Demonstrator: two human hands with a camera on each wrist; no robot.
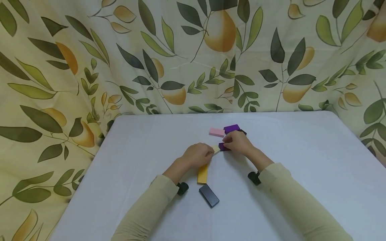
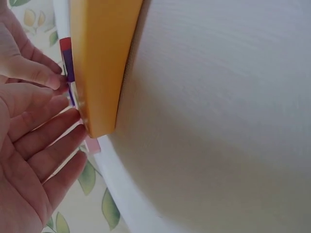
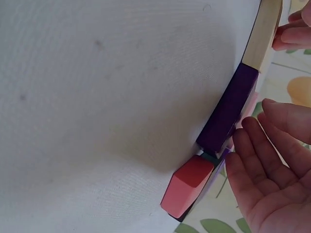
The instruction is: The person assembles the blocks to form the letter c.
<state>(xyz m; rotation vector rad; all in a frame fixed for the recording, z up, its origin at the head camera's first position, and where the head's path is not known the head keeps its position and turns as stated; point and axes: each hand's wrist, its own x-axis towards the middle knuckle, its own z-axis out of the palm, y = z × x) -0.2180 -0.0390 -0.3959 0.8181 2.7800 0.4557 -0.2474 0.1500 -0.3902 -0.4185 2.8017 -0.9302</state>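
Note:
Wooden-looking rectangular blocks lie in a bent line on the white table. My left hand (image 1: 196, 155) is at the cream block (image 1: 216, 149), its fingers fairly straight in the left wrist view and the tips close beside the blocks. My right hand (image 1: 239, 142) has its fingertips against the side of the dark purple block (image 3: 228, 111), thumb held apart and fingers loosely bent. The cream and dark purple blocks meet end to end. A yellow block (image 1: 202, 174) lies just nearer than the left hand. Beyond the purple end, a red block (image 3: 187, 187) is hidden by my right hand in the head view.
Behind the hands lie a pink block (image 1: 216, 132), a brighter purple block (image 1: 231, 129) and a black block (image 1: 242, 132). A dark grey block (image 1: 209, 196) lies nearest my body, below the yellow one. Leaf-and-fruit patterned cloth (image 1: 169, 67) hangs behind the white table (image 1: 144, 144).

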